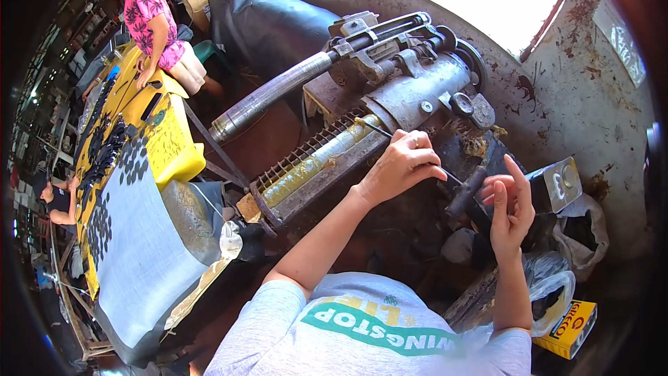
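A thin metal rod with a dark T-shaped handle (466, 191) runs slantwise across the front of an old roller machine (417, 87). My left hand (402, 165) is closed around the rod's middle, a ring on one finger. The rod's far end meets the yellowish, glue-smeared roller (320, 163) near the machine's grey metal housing. Beside the handle, my right hand (513, 212) is raised with its fingers apart, holding nothing. A coil spring (313, 147) lies along the roller's far side.
A bare metal roller (271, 97) juts left from the machine. On the left stands a long table with yellow sheeting (174, 143), a grey cloth (142, 251) and dark cut pieces; two people work there. At right are a metal can (560, 184), plastic bags and a yellow box (567, 329).
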{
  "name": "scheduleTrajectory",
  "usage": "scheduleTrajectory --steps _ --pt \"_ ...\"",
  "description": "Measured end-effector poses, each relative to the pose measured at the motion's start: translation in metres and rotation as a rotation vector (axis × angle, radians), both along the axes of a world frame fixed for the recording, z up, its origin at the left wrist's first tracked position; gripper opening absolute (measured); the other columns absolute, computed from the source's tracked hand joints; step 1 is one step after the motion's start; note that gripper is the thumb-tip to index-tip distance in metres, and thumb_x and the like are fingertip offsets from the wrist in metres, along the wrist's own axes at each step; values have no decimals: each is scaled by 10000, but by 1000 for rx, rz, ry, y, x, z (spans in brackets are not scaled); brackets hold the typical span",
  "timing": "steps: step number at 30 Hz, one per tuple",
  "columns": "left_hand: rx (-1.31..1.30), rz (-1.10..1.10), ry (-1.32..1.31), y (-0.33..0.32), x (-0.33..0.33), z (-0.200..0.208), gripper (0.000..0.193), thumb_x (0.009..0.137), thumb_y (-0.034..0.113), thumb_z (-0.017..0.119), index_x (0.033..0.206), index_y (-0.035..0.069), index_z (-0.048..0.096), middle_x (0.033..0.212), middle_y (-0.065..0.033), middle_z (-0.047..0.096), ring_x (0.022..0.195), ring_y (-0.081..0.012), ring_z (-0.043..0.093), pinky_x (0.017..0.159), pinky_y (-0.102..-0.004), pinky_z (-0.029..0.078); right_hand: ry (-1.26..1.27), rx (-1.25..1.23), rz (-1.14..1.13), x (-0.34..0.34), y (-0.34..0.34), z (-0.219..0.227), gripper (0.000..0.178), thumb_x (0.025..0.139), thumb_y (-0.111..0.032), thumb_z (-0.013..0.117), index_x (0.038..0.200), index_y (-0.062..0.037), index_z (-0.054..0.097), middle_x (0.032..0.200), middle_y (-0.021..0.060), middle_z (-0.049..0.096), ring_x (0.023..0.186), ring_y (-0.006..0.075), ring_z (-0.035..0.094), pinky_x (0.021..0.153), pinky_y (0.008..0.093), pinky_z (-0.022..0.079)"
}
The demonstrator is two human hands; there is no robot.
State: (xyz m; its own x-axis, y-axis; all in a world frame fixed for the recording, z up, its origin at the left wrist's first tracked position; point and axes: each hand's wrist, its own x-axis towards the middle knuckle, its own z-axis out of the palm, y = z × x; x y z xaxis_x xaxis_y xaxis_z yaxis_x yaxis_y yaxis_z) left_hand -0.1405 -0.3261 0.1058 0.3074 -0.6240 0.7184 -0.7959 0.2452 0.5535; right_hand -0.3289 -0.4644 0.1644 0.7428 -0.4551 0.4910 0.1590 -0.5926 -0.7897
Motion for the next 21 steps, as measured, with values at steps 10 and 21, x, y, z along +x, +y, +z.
scheduleTrajectory --steps 10,21 --pt "104 41 -91 -10 8 6 329 898 336 624 646 123 636 693 -6 559 769 -189 549 795 -333 340 143 -903 20 -3 -10 -12 645 727 118 572 1284 -208 570 1489 159 356 1346 401 365 1060 493 370" --pt "135 53 4 -8 -5 3 277 890 366 640 757 123 637 692 -5 574 759 -179 576 794 -327 356 211 15 100 -4 4 -34 463 905 -81 642 1321 -6 455 1012 108 628 847 173 632 750 321 533"
